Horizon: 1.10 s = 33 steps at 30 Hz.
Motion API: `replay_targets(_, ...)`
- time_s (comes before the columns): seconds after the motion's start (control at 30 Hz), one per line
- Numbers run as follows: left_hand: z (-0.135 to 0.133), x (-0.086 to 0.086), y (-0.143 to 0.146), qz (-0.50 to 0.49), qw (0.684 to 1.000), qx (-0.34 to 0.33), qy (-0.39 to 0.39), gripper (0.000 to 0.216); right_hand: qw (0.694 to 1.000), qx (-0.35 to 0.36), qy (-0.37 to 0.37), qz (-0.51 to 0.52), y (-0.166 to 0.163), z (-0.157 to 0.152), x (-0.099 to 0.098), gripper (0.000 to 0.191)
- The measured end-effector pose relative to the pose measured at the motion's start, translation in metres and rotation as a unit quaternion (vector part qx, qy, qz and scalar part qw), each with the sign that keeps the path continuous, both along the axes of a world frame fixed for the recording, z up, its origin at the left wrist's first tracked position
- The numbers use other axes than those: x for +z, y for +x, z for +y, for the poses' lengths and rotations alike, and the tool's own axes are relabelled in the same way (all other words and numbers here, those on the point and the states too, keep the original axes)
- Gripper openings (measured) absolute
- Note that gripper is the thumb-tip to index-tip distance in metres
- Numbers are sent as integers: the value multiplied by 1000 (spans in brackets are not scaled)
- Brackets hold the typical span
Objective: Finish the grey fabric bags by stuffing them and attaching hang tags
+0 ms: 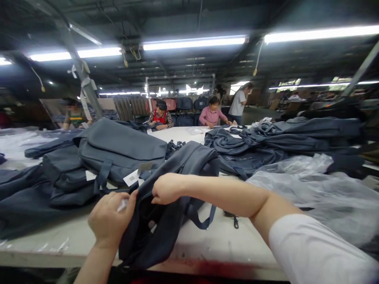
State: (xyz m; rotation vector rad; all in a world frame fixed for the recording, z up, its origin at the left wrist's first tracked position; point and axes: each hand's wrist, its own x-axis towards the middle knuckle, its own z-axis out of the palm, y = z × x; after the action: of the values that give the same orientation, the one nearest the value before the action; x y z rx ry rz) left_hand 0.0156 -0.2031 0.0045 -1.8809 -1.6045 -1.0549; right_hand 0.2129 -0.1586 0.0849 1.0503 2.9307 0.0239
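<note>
A dark blue-grey bag [177, 173] lies in front of me on the white table [219, 240], its open mouth hanging over the near edge. My right hand [166, 188] is closed in a pinch on the bag's upper rim. My left hand [110, 219] is closed on the bag's left rim and also holds a small white piece between its fingers, too small to name. A strap loop [201, 221] trails from the bag over the tabletop.
Piles of the same grey bags lie at the left [118, 152] and the far right [284, 142]. Clear plastic wrap [319, 189] is heaped at the right. White tags [132, 177] show under the left pile. Several people work at the table's far end [211, 112].
</note>
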Motion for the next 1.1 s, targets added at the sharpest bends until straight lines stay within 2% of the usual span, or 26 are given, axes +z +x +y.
replay_targets(0.03,-4,4,14,13,1000,-24,4,43,999,-9,38,33,14,4,9,30)
replay_targets(0.07,-7,9,31,31,998,-56,-30,43,993,-30,84,75,30,10,17,32)
replay_targets(0.13,-6,14,69,67,978,-105,-166,40,970,-96,159,154,65,29,25,29)
replay_targets(0.2,6,13,108,73,949,-93,-291,34,960,-148,165,173,100,50,20,28)
replay_targets(0.23,14,11,125,68,940,-79,-324,34,959,-159,158,171,115,58,14,31)
replay_targets(0.37,47,4,171,36,937,-61,-341,44,959,-145,145,193,151,67,-20,46)
replay_targets(0.47,52,8,185,22,946,-62,-319,46,963,-128,140,191,157,56,-35,32)
replay_targets(0.53,47,17,186,31,950,-66,-304,44,964,-111,157,186,158,47,-40,30)
replay_targets(0.63,38,35,178,59,944,-88,-313,38,957,-86,213,175,161,38,-48,34)
replay_targets(0.7,36,47,163,74,929,-104,-346,33,956,-76,241,147,166,37,-55,35)
replay_targets(0.8,33,60,127,84,896,-120,-419,29,955,-86,264,103,173,45,-65,42)
replay_targets(0.87,24,62,98,86,875,-124,-460,29,953,-101,274,81,175,54,-67,45)
replay_targets(0.93,8,58,69,72,861,-129,-487,31,951,-107,284,62,175,63,-67,46)
replay_targets(1.0,-14,43,38,35,854,-131,-502,33,948,-107,295,51,175,71,-65,46)
replay_targets(1.1,-50,-1,-13,-36,842,-118,-526,38,942,-123,308,50,176,81,-60,50)
